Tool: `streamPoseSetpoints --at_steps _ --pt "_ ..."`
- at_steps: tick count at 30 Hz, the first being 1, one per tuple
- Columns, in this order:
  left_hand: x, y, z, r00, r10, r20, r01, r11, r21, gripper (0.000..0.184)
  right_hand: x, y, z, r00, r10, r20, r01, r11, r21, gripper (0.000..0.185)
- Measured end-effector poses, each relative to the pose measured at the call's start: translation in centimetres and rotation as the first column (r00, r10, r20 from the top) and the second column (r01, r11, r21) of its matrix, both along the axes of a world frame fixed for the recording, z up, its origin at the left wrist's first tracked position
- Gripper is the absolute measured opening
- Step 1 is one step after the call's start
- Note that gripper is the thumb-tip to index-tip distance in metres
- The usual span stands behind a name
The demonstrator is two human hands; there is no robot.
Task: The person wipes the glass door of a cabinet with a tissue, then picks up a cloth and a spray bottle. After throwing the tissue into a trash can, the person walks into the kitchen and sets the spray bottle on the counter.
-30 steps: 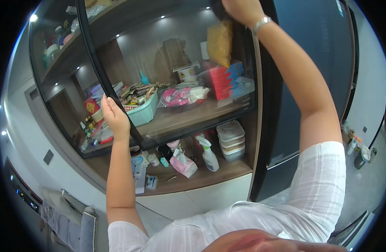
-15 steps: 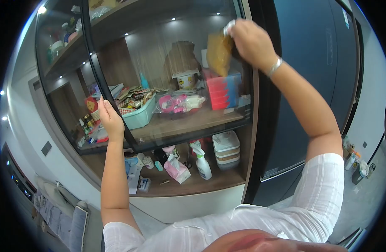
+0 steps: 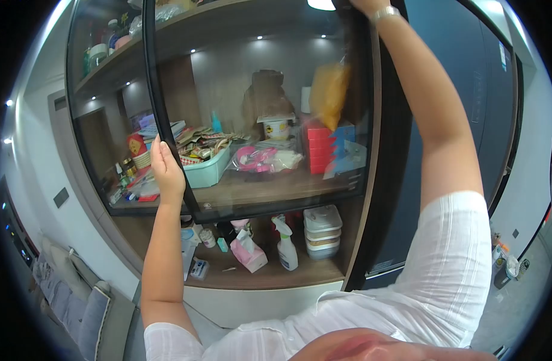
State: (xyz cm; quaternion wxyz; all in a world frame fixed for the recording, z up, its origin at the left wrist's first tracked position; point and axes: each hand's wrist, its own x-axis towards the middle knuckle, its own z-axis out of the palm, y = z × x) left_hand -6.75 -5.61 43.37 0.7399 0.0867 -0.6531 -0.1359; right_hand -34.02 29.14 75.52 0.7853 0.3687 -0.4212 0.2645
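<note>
My left hand point(image 3: 168, 171) rests against the dark upright frame point(image 3: 157, 102) of a glass cabinet door, fingers stretched upward along it. My right hand point(image 3: 365, 6) is raised at the top edge of the picture, by the upper right part of the glass. Its fingers are cut off or blurred, so what it holds is hidden. A bright white shape point(image 3: 322, 4) shows to its left; I cannot tell whether it is a cloth or a light. Lower down, seen through the glass, are an orange-yellow pouch point(image 3: 330, 96) and a red box point(image 3: 318, 150).
Behind the glass stand a mint-green basket point(image 3: 208, 173) of packets, a bagged pink item point(image 3: 258, 157) and a white tub point(image 3: 276, 127). The open shelf below bears a tissue pack point(image 3: 250, 255), a spray bottle point(image 3: 286, 246) and stacked containers point(image 3: 323, 231). A dark fridge point(image 3: 462, 90) adjoins on the right.
My right hand, earlier closed on something white and red in front of the glass, has moved up to the picture's top edge. My left hand stays at the door frame. The view has shifted slightly.
</note>
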Motion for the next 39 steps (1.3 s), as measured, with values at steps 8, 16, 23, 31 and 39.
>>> streamPoseSetpoints --at_steps 8,16,23,31,39 --pt "-0.2 0.2 0.1 1.0 -0.002 -0.017 0.002 1.0 -0.021 0.043 -0.3 4.5 -20.2 0.997 -0.074 -0.021 0.074 0.861 0.503 0.011" --pt "-0.2 1.0 0.3 1.0 -0.015 -0.027 0.014 0.999 -0.039 0.041 0.1 0.5 0.5 0.999 -0.054 0.002 0.054 0.994 0.093 0.019" --pt "0.0 1.1 0.5 1.0 -0.013 -0.017 0.012 0.998 -0.057 0.04 -0.5 -0.7 2.9 0.997 0.022 0.067 -0.02 0.999 -0.03 0.021" --pt "0.4 1.9 0.4 0.997 -0.047 -0.064 0.041 0.994 -0.098 0.037 0.4 2.9 -24.0 0.968 -0.052 0.245 -0.04 0.933 0.356 0.009" --pt "6.3 8.9 0.9 0.957 -0.285 -0.047 0.28 0.956 -0.089 0.035 9.2 5.1 -37.6 0.597 0.124 0.793 -0.596 0.729 0.335 0.01"
